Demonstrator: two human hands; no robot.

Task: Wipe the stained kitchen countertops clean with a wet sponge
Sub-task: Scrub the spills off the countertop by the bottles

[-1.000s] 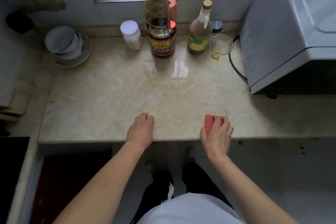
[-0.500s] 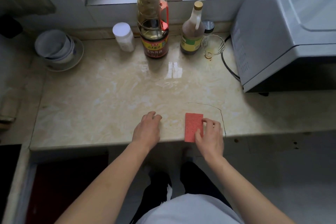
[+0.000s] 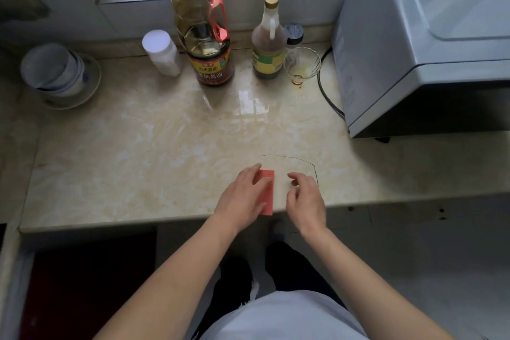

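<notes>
A flat red sponge (image 3: 268, 196) lies near the front edge of the beige marble countertop (image 3: 138, 163). My left hand (image 3: 242, 196) lies on top of the sponge with fingers stretched over it, covering its left part. My right hand (image 3: 305, 199) hovers just right of the sponge, fingers loosely curled, holding nothing. A thin dark crack line (image 3: 303, 161) curves across the counter beyond my right hand. Faint yellowish stains mark the surface.
At the back stand a white jar (image 3: 162, 52), a large soy sauce bottle (image 3: 204, 36), a smaller bottle (image 3: 269, 44) and a small glass bowl (image 3: 302, 65). Stacked bowls (image 3: 55, 72) sit at the back left. A microwave (image 3: 414, 44) with a black cord (image 3: 327, 96) fills the right.
My right hand let go of the sponge and drew aside to the right. My left hand slid right along the counter edge and came down on the sponge.
</notes>
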